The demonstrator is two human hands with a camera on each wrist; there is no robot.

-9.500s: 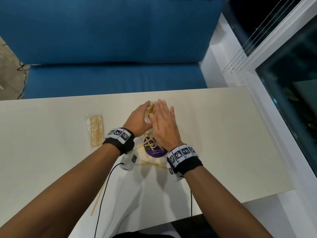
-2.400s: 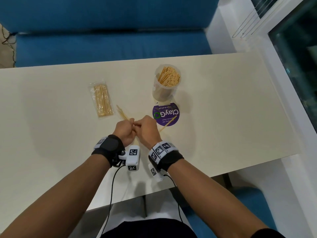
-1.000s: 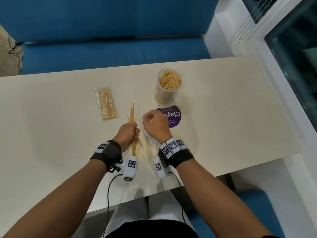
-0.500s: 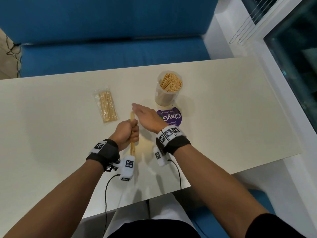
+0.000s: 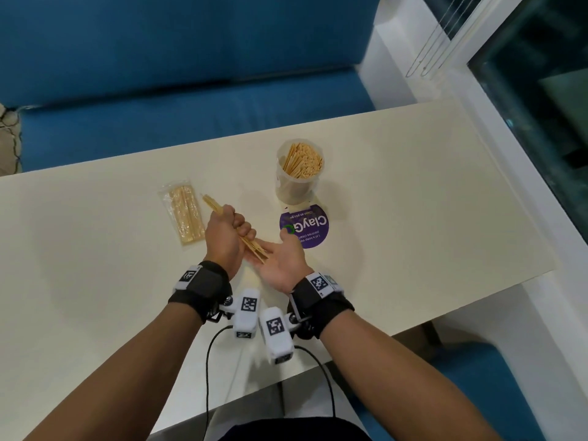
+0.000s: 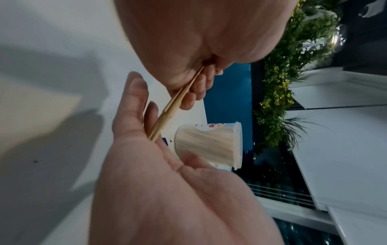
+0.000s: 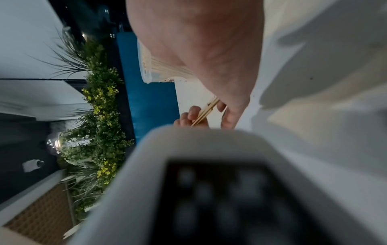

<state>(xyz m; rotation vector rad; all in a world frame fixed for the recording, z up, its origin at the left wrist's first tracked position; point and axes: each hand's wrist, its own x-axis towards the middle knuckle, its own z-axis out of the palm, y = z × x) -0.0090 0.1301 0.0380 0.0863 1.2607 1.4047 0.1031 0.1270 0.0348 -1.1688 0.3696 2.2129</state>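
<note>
My left hand (image 5: 227, 232) grips a small bundle of thin wooden sticks (image 5: 213, 204) in a fist, a little above the table. The bundle is tilted, with its upper end toward the far left. Its lower ends rest against the palm of my right hand (image 5: 280, 259), which lies open, fingers straight. In the left wrist view the sticks (image 6: 169, 109) run from my curled fingers (image 6: 199, 86) down onto the right palm (image 6: 157, 165). The right wrist view shows the sticks (image 7: 206, 111) only partly, behind the other wrist's camera housing.
A clear plastic cup (image 5: 299, 173) full of sticks stands beyond my hands, its purple lid (image 5: 305, 229) flat on the table in front of it. A sealed packet of sticks (image 5: 184, 214) lies to the left. The cream table (image 5: 413, 218) meets a blue sofa (image 5: 191, 90) behind.
The bundle has tipped from upright to slanted in my left fist. My right hand has left the bundle's top, turned palm-up and now meets its lower ends.
</note>
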